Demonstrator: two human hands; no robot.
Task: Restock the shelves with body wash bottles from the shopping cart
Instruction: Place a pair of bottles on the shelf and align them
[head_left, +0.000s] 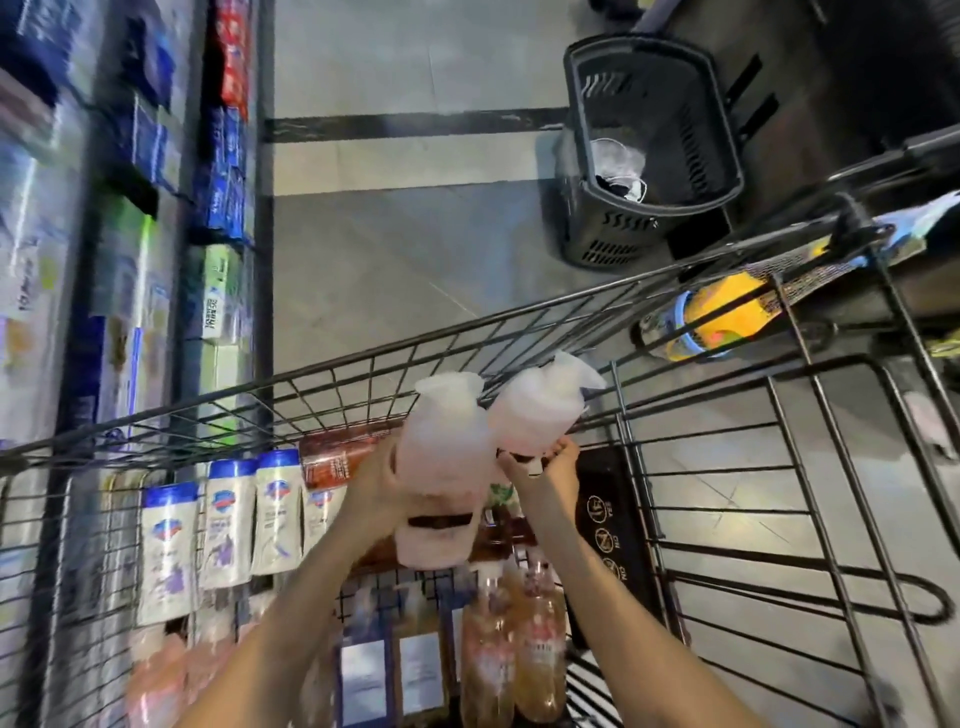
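Above the black wire shopping cart (363, 384) I hold two pale pink body wash bottles with white pump tops. My left hand (382, 486) grips the nearer bottle (441, 467) around its body. My right hand (545, 470) grips the second bottle (537, 415) from below, tilted to the right. In the cart lie several white bottles with blue caps (223, 519), brownish clear bottles (511, 639) and more pink ones (156, 675). The shelves (130, 182) run along the left, blurred.
A black plastic hand basket (649, 150) stands on the grey floor ahead to the right. A yellow and blue item (717, 317) lies beyond the cart's right end. A black stripe (415, 124) crosses the aisle floor.
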